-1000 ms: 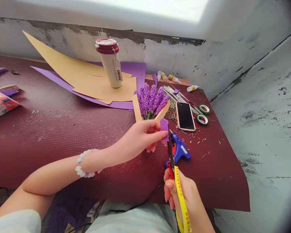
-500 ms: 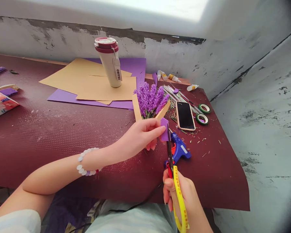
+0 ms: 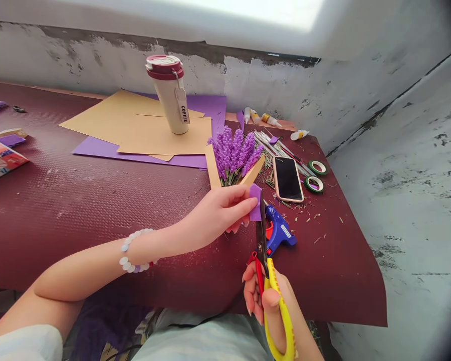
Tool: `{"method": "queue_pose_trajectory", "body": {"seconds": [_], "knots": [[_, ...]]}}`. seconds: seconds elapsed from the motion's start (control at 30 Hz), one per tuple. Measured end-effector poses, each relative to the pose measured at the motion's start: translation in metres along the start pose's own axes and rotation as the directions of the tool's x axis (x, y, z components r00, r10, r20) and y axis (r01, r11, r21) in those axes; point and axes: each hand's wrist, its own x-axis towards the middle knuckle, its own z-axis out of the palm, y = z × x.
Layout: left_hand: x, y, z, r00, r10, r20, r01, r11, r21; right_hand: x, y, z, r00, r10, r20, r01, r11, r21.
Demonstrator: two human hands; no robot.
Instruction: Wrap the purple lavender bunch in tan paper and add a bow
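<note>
My left hand [image 3: 220,213] pinches a small purple paper piece [image 3: 254,202] above the dark red table mat [image 3: 78,200]. My right hand [image 3: 265,301] grips yellow-and-red scissors [image 3: 265,260], whose dark blades point up and meet the right edge of the paper piece. Just behind the paper stands a bunch of purple lavender-like flowers [image 3: 236,153] wrapped in tan paper. A blue glue gun [image 3: 280,233] lies on the mat right of the blades.
A white coffee tumbler [image 3: 171,95] stands on tan and purple paper sheets [image 3: 143,133]. A phone [image 3: 287,179], two green tape rolls [image 3: 313,175], thin sticks [image 3: 270,143] and small glue tubes [image 3: 261,119] lie at the right. A printed box [image 3: 0,158] sits far left.
The curled-up paper sheets behind the tumbler have dropped flat. My right hand has shifted slightly left and down, and the scissor handles have spread apart.
</note>
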Motion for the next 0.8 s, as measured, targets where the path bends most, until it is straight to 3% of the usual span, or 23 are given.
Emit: {"method": "queue_pose_trajectory", "body": {"seconds": [0.13, 0.3, 0.43, 0.63, 0.8], "knots": [[0.0, 0.001, -0.001, 1.0, -0.013, -0.011, 0.013, 1.0, 0.019, 0.001, 0.001, -0.002, 0.999, 0.025, -0.028, -0.025, 1.0, 0.001], [0.001, -0.002, 0.0, 1.0, -0.003, -0.022, 0.003, 1.0, 0.023, 0.0, -0.004, 0.0, 0.986, 0.164, 0.045, -0.167, 0.983, 0.082], [0.004, -0.005, 0.0, 0.999, -0.023, -0.028, 0.024, 0.999, 0.032, 0.001, -0.002, 0.007, 0.97, 0.245, 0.003, -0.243, 0.962, 0.125], [0.006, -0.01, -0.001, 0.999, -0.027, -0.024, 0.027, 1.0, 0.01, 0.0, -0.007, 0.011, 0.975, 0.221, 0.013, -0.221, 0.971, 0.089], [0.005, -0.009, 0.0, 1.0, -0.028, -0.009, 0.028, 1.0, -0.014, -0.002, -0.01, 0.005, 0.997, 0.06, 0.055, -0.06, 0.998, 0.003]]}}
